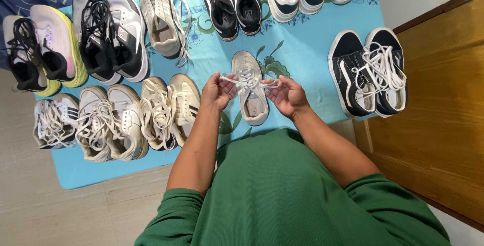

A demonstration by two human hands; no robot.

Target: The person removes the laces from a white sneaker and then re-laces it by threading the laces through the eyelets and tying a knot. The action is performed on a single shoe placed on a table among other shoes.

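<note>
A light blue cloth (302,49) with a leaf pattern lies on the floor and carries many pairs of shoes. Near its front edge, about the middle, lies a single beige sneaker (250,95), worn and pale, with white laces (248,80). The left hand (218,91) and the right hand (287,96) each pinch one lace end, and the grip of both is pressed together, pulling the laces sideways over the sneaker.

Sneaker (250,90): beige, single, upright on blue cloth, toe pointing away; white laces (247,80) pulled taut sideways.
</note>
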